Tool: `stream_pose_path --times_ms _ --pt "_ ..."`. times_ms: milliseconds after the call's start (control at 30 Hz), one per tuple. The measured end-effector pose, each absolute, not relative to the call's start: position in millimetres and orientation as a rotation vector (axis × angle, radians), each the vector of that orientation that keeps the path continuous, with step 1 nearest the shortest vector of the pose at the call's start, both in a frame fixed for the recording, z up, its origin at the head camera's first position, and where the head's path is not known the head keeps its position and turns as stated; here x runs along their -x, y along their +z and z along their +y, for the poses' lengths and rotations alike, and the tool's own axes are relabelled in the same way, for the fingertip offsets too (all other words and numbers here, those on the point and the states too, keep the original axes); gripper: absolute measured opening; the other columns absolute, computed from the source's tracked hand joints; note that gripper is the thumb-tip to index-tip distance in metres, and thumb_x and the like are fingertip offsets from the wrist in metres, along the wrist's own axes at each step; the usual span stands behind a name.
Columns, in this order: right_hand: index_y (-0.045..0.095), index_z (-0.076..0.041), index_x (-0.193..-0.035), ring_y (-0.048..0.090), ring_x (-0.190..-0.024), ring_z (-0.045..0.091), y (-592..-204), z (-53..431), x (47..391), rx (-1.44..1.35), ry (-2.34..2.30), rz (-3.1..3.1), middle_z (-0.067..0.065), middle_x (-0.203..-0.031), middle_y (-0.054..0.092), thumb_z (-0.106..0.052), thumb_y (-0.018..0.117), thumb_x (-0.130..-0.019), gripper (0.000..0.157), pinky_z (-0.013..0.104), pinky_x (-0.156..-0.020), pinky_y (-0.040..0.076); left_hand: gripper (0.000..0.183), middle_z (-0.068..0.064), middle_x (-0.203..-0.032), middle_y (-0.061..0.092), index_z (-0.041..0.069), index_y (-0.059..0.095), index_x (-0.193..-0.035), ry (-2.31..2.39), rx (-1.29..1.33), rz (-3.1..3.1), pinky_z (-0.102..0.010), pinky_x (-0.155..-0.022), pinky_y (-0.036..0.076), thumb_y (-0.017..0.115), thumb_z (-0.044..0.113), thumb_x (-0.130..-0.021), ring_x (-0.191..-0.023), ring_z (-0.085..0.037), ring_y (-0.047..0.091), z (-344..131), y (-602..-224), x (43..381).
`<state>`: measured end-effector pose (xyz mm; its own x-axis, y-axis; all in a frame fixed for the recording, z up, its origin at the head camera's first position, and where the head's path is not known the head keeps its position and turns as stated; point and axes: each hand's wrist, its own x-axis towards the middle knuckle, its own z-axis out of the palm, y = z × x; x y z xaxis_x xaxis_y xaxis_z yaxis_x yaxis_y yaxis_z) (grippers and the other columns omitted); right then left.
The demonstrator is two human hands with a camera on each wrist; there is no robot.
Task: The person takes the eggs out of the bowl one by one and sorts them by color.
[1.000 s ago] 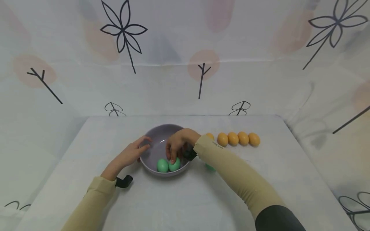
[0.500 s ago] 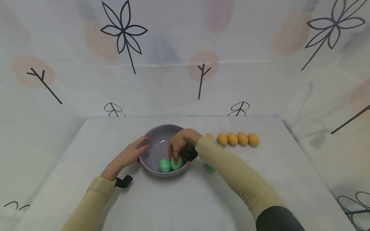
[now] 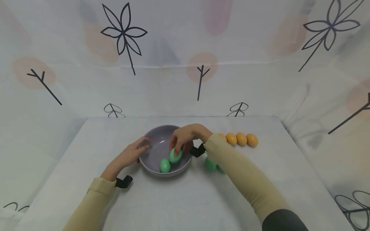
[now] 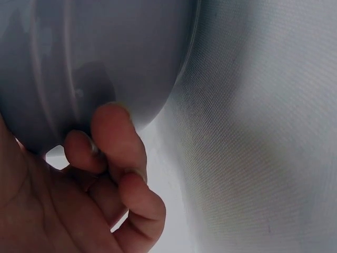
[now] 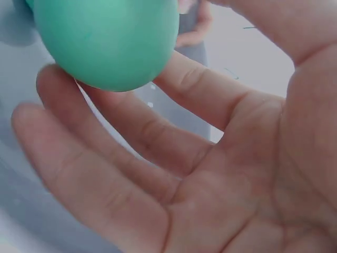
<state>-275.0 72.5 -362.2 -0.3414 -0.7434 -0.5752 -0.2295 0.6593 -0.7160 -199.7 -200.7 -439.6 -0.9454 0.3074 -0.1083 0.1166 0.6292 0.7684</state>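
Note:
My left hand [image 3: 134,152] grips the left rim of a purple-grey bowl [image 3: 154,136]. In the left wrist view, its curled fingers lie against the outer wall of the bowl [image 4: 137,47]. Inside the bowl's right half, my right hand [image 3: 185,136] pinches a green egg [image 3: 175,156]. This egg [image 5: 108,39] fills the top of the right wrist view, with the lower fingers spread out beneath it. A second green egg [image 3: 165,166] lies at the bowl's near side, just left of the held one.
Two more green eggs [image 3: 210,164] are on the white-covered table right of the bowl, one partly behind the right sleeve [image 3: 242,173]. A row of several orange eggs [image 3: 241,139] stands farther back, its left end hidden by the sleeve. A patterned cloth backdrop [image 3: 162,86] rises behind.
My right hand has lifted its green egg up and away from the other one, shifting slightly right. The left hand stays on the rim.

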Motion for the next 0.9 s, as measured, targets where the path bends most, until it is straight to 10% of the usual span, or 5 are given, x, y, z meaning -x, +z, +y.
stream_pose_path --times_ms 900 --pt "0.068 -0.021 -0.122 0.062 -0.105 0.021 -353.7 200.6 230.2 0.849 -0.989 2.196 -0.003 -0.115 0.067 -0.025 0.075 -0.086 0.037 0.042 -0.086 0.045 0.034 -0.022 -0.121 0.057 0.021 0.050 -0.137 1.183 -0.292 2.632 -0.037 -0.059 0.048 0.048 0.033 -0.104 -0.064 -0.024 0.056 -199.3 -439.4 199.1"
